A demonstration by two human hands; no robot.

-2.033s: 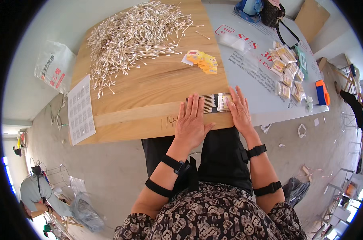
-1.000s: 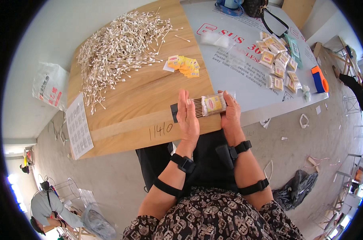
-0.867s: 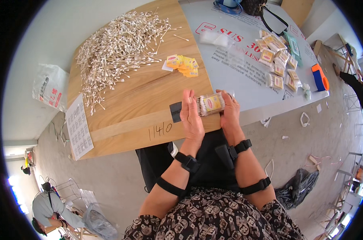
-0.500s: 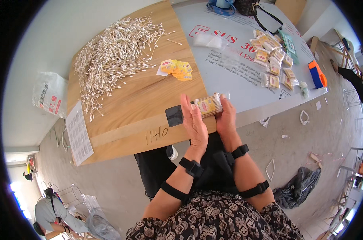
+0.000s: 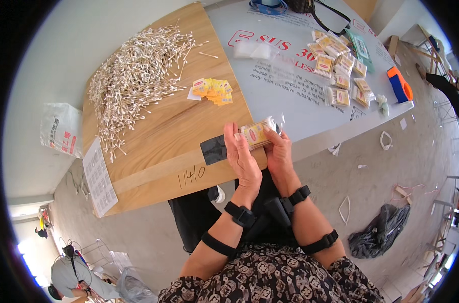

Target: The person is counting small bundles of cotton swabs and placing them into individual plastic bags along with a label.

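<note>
The swab pack [image 5: 253, 134] sits mid-frame between both hands, its long axis tilting gently up toward the right. The right hand [image 5: 279, 153] has its grip clamped on the right end; the left hand [image 5: 244, 161], flat and uncurled, touches the opposite end.
</note>
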